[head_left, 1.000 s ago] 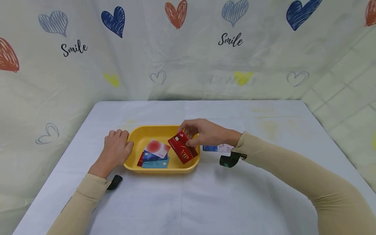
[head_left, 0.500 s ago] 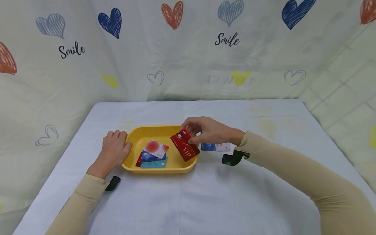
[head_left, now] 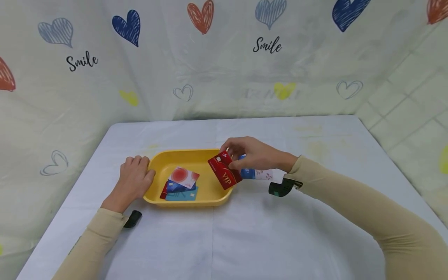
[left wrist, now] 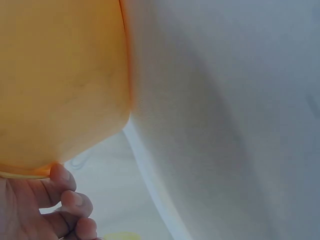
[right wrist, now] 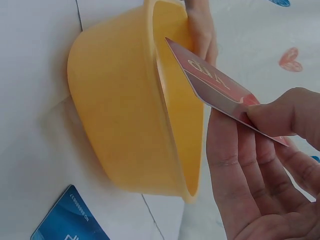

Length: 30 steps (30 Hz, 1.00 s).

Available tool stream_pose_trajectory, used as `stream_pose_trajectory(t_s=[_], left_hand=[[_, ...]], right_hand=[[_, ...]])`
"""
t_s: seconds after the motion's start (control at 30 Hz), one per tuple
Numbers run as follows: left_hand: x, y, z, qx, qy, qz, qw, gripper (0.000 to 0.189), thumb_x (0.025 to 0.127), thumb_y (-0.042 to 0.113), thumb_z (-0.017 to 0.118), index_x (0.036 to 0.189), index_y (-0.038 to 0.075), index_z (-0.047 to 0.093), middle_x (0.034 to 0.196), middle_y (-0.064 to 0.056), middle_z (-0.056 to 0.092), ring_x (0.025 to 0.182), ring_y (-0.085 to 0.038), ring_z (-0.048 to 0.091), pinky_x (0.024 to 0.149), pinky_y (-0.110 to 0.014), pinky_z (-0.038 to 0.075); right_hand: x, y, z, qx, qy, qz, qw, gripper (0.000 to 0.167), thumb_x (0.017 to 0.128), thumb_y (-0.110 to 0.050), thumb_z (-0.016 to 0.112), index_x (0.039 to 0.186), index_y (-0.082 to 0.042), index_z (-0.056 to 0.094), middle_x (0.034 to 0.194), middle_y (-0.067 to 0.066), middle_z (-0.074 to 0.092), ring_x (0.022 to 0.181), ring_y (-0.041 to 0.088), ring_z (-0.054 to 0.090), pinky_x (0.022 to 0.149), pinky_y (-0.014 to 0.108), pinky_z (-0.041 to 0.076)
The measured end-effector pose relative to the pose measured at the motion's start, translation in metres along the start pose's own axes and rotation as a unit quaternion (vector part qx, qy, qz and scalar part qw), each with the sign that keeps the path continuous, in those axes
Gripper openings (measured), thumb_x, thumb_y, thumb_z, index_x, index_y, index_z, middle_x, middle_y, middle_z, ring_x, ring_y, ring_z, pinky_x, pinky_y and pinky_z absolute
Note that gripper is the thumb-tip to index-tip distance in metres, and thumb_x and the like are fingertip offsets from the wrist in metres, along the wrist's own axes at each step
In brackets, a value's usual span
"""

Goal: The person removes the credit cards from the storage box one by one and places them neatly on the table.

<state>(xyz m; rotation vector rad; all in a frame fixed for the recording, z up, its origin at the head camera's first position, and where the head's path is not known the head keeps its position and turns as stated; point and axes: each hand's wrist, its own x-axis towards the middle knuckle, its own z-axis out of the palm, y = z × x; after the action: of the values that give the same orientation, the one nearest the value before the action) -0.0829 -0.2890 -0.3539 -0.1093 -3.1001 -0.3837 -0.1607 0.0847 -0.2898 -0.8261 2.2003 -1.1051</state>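
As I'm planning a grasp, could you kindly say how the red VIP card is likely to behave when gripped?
The red VIP card is probably stiff: it shows no bend in the right hand. It looks thin, so likely light. Its sheen suggests it may be slippery.

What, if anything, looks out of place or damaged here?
No damage is plain. Faint yellowish patches toward the back right of the table look like possible stains, and the cards in the tray lie askew, overlapping unevenly.
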Motion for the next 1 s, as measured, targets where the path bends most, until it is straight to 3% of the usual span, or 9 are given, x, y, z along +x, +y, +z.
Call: stream_pose_trajectory(t_s=[1.0], left_hand=[[0.001, 0.002, 0.0, 0.013, -0.008, -0.003, 0.9999, 0.027, 0.098, 0.019, 0.041, 0.107, -0.005, 0.053, 0.095, -0.019, 0.049, 0.101, -0.041, 0.038, 0.083, -0.052, 0.032]], right_hand=[[-0.022, 0.035, -0.017, 0.02, 0.046, 0.001, 0.9987, 0.036, 0.092, -0.011, 0.069, 0.128, -0.016, 0.063, 0.111, 0.007, 0.072, 0.098, 0.023, 0.069, 0.097, 0.042, 0.059]])
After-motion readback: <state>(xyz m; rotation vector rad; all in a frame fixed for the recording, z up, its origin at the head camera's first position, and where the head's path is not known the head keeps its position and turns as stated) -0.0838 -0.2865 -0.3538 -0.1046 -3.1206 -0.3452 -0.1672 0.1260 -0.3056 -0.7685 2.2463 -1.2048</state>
